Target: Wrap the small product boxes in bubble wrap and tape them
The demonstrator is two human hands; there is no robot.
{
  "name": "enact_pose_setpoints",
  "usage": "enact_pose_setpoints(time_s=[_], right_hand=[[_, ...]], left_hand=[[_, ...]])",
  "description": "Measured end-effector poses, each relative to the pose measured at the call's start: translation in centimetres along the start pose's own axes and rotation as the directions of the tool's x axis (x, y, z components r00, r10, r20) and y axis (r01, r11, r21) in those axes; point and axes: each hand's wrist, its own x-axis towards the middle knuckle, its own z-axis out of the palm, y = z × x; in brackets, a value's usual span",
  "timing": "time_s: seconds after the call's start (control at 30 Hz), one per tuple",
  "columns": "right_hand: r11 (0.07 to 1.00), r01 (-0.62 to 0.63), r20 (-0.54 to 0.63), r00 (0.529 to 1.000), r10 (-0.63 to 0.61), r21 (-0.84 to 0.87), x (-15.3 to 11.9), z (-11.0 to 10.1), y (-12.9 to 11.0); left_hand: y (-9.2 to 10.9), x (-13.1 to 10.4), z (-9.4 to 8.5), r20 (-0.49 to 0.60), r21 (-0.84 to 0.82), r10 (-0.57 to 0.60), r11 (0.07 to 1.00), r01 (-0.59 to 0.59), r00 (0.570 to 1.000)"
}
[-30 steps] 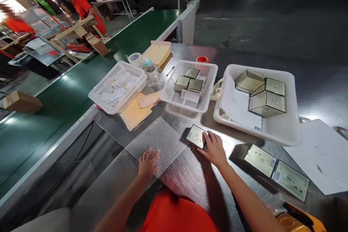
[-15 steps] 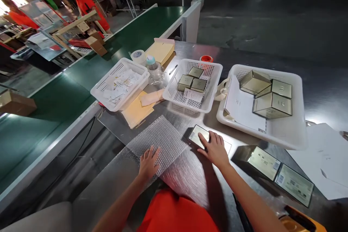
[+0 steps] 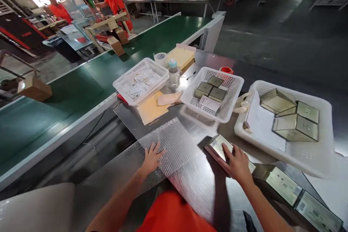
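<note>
My left hand (image 3: 152,158) lies with spread fingers on a sheet of bubble wrap (image 3: 176,145) at the table's front edge. Right of the wrap, my right hand (image 3: 237,162) is around a gold box (image 3: 220,146), thumb on its near side and fingers over its top. Two more gold boxes (image 3: 284,185) lie side by side at the lower right, labels up. A white basket (image 3: 231,110) behind my right hand holds several small gold boxes and a slip. The larger white tray (image 3: 304,163) to its right holds gold boxes and white paper.
Further left are a basket of slips (image 3: 127,96), yellow envelopes (image 3: 149,110), a bottle (image 3: 174,76) and a tape roll (image 3: 161,59). A green conveyor (image 3: 89,76) runs beyond the table, carrying cartons. Two people in red stand at the far left. A black object (image 3: 248,221) is near my right forearm.
The camera view has turned left, so everything appears further right. My right hand has changed from resting on the gold box to gripping it, and the box now looks tilted.
</note>
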Motion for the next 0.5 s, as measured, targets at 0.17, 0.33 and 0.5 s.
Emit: enact_pose_setpoints(time_s=[0.17,0.33,0.5], right_hand=[[0.992,-0.073,-0.050,0.996,0.068,-0.106,-1.5,-4.0,0.8],[0.991,-0.100,-0.113,0.989,0.090,-0.084,-0.3,-7.8,-2.4],[0.990,-0.132,-0.081,0.987,0.135,0.043,3.1,-7.0,-11.3]], left_hand=[[1.1,1.2,-0.6,-0.017,-0.065,0.047,0.997,-0.048,0.999],[4.2,3.5,-1.5,-0.089,-0.158,0.110,0.980,-0.123,0.990],[4.2,4.9,-1.8,-0.208,-0.244,0.098,0.958,-0.149,0.973]])
